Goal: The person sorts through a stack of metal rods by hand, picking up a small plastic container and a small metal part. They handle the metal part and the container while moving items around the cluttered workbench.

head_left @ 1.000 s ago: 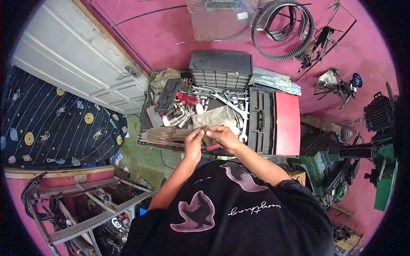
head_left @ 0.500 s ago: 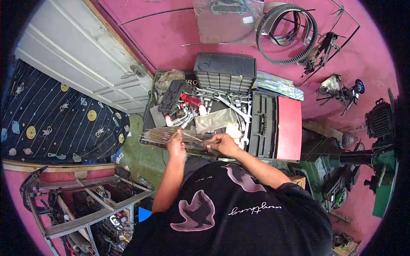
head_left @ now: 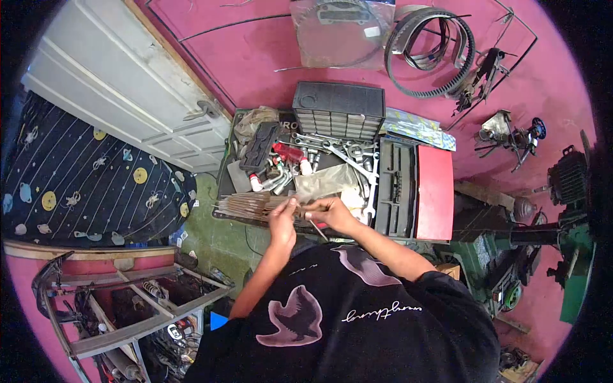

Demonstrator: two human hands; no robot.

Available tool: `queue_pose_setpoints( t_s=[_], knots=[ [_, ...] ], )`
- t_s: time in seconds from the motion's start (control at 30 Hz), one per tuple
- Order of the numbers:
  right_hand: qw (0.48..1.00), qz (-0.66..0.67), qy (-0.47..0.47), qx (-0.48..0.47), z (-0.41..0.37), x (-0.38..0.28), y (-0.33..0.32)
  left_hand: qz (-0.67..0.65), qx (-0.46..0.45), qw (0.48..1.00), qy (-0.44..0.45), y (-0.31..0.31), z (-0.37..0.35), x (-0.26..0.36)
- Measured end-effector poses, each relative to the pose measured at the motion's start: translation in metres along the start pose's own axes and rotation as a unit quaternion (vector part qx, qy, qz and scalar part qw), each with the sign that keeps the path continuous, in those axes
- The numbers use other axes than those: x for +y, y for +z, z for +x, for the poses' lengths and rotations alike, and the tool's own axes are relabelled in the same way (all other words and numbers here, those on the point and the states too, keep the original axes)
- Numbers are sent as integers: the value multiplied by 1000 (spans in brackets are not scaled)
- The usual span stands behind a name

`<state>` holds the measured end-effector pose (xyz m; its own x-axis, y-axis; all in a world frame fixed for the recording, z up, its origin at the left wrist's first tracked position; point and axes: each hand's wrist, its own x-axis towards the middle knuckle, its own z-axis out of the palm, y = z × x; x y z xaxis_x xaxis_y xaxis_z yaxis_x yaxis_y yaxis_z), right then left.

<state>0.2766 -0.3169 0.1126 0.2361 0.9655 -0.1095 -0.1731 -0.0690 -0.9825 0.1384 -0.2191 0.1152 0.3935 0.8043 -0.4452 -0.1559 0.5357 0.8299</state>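
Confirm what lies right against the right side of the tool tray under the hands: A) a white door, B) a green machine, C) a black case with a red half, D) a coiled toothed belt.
C: the black case with its red half butts against the tool tray, beside the right hand.

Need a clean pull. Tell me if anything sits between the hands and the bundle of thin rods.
Nothing visible does. The left hand has its fingertips at the end of the bundle of thin rods, and the right hand meets it there. The wrenches lie farther back in the tray.
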Motion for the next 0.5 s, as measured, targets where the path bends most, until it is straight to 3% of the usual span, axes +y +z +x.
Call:
queue_pose_setpoints(
  t_s=[0.07, 0.17, 0.2, 0.27, 0.33, 0.4, 0.47, 0.5],
  knots=[
    [998, -2, 52, -21, -4, 15, -8, 0, 71, 997, -13, -23, 17, 3],
    [975, -204, 75, -40, -15, 10, -23, -62, 125, 990, -4, -59, 37, 26],
    [962, -268, 22, -38, -18, 14, -33, -78, 146, 986, 12, -67, 40, 36],
    [965, -235, 110, -27, -24, 17, -63, -95, 158, 982, 49, -77, 39, 55],
    [972, -197, 128, 25, -38, 6, -94, -73, 157, 982, 74, -92, 41, 58],
    [930, -320, 161, 74, -53, 20, -138, -51, 156, 981, 99, -101, 43, 53],
    [911, -355, 198, 75, -68, 23, -168, 66, 128, 977, 157, -99, 48, 36],
    [867, -428, 245, 69, -70, -4, -160, 86, 95, 980, 154, -96, 52, 26]
  ],
)
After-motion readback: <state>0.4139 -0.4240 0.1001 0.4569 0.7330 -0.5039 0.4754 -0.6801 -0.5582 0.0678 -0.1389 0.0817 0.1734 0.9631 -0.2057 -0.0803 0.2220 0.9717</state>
